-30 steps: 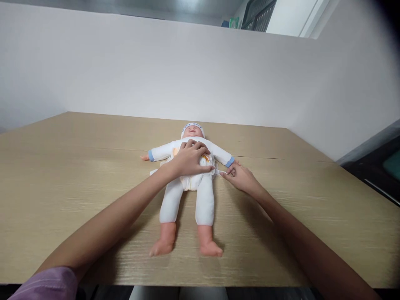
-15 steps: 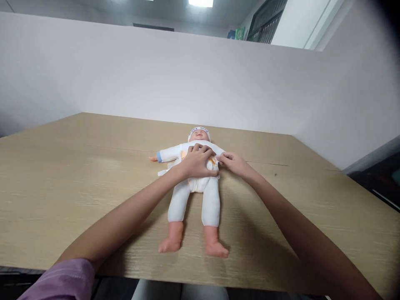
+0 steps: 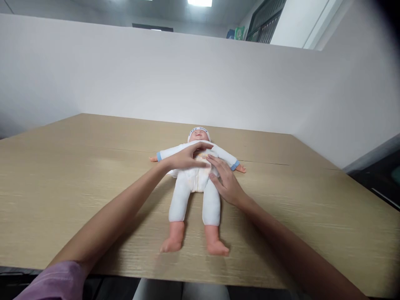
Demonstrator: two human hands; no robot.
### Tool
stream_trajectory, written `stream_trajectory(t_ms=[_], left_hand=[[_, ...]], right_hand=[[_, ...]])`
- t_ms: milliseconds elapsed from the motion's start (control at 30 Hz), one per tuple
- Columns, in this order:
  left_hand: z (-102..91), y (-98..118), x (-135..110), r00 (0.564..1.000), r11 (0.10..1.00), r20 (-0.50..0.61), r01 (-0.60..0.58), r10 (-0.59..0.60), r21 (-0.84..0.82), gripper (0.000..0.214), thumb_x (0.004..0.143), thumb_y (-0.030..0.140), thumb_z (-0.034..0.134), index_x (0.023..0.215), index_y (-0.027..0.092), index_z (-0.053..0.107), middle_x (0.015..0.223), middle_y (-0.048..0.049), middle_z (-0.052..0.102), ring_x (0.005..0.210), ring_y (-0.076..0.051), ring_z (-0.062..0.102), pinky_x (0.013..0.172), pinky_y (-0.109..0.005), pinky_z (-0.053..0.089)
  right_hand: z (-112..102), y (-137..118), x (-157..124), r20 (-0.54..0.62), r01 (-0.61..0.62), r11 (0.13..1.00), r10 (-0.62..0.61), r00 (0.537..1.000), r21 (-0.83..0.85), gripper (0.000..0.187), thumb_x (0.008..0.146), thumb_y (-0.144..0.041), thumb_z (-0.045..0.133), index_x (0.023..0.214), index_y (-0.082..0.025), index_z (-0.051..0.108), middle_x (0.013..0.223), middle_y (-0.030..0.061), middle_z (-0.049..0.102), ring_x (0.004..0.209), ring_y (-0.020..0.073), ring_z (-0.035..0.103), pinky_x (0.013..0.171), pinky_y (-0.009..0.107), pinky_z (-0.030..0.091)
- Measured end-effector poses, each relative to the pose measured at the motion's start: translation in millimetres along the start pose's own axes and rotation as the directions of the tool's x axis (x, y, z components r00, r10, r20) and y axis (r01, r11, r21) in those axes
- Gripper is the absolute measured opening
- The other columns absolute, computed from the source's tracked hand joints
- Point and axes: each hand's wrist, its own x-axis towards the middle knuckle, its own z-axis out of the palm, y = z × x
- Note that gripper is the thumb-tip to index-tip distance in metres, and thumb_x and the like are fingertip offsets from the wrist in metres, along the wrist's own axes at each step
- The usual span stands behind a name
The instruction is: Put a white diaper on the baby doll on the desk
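A baby doll (image 3: 211, 204) in white clothes with blue cuffs lies on its back, head away from me and bare feet toward me. Around its hips and belly is a white diaper (image 3: 197, 183) with a yellow line down the front. My left hand (image 3: 189, 157) is over the left side of the doll's belly, thumb and fingers apart. From the right, my right hand (image 3: 226, 181) rests on the diaper's front and side with its fingers spread. Both hands partly cover the diaper's upper edge, and its tabs are hidden or hard to make out.
The wooden table (image 3: 93, 200) extends to both sides of the doll, with a seam across its far part. A pale partition wall (image 3: 187, 75) rises behind it. At the right edge stands a dark object (image 3: 378, 171).
My right hand has moved from the diaper's right side onto its front, uncovering the doll's arm on that side. My left hand has turned and shifted slightly left, its fingers now pointing right.
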Motion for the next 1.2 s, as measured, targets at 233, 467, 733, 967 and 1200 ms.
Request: stream_trajectory(t_ms=[233, 467, 733, 967, 1200], left_hand=[[-15.0, -34.0, -43.6, 0.902, 0.949, -0.296, 0.301, -0.315, -0.094, 0.049, 0.093, 0.063, 0.062, 0.121, 0.023, 0.063, 0.119, -0.0067, 0.069, 0.104, -0.023, 0.067, 0.084, -0.033, 0.055], [-28.4, -52.9, -61.6, 0.897, 0.902, -0.15, 0.387, -0.417, -0.193, 0.05, 0.085, 0.072, 0.066, 0.088, 0.021, 0.063, 0.081, -0.0034, 0.064, 0.068, -0.017, 0.058, 0.06, -0.03, 0.043], [-28.7, -53.7, -90.7, 0.887, 0.813, -0.365, 0.424, -0.283, 0.398, 0.046, 0.096, 0.066, 0.049, 0.092, 0.021, 0.06, 0.093, -0.0078, 0.071, 0.088, -0.027, 0.063, 0.078, -0.037, 0.046], [-39.2, -60.4, -97.7, 0.873, 0.716, -0.2, 0.482, -0.446, 0.505, 0.036, 0.083, 0.056, 0.062, 0.071, 0.023, 0.055, 0.079, -0.0066, 0.066, 0.078, -0.027, 0.06, 0.066, -0.034, 0.041], [-54.4, -45.7, -91.5, 0.857, 0.885, -0.223, 0.46, -0.465, -0.076, 0.043, 0.085, 0.056, 0.06, 0.063, 0.022, 0.047, 0.063, 0.0025, 0.044, 0.063, -0.016, 0.041, 0.062, -0.03, 0.03]], right_hand=[[1.7, 13.0, -6.6, 0.045, 0.0, 1.0, -0.001, 0.999, 0.021, 0.053, 0.11, -0.039, 0.039, 0.163, -0.033, 0.037, 0.169, 0.0025, 0.041, 0.157, 0.0251, 0.036, 0.13, 0.053, 0.03], [4.8, 12.6, -8.4, 0.031, -0.01, 1.0, 0.009, 0.999, 0.022, 0.052, 0.111, -0.039, 0.04, 0.162, -0.032, 0.038, 0.167, 0.0043, 0.043, 0.156, 0.0253, 0.037, 0.13, 0.053, 0.03], [-6.4, -11.2, 10.8, -0.023, 0.064, 0.993, -0.067, 0.997, -0.1, 0.044, 0.107, -0.031, 0.051, 0.151, -0.031, 0.052, 0.156, 0.0069, 0.055, 0.144, 0.0285, 0.049, 0.122, 0.052, 0.039], [16.5, -45.0, 84.0, 0.188, 0.111, 0.969, -0.07, 0.98, -0.219, 0.018, 0.103, -0.034, 0.058, 0.109, -0.024, 0.072, 0.108, 0.0064, 0.067, 0.105, 0.0251, 0.061, 0.099, 0.043, 0.047], [43.7, -38.6, 103.9, 0.264, -0.069, 0.946, 0.158, 0.952, -0.317, 0.014, 0.087, -0.036, 0.074, 0.094, -0.023, 0.073, 0.097, 0.0053, 0.066, 0.099, 0.0261, 0.061, 0.089, 0.039, 0.046]])
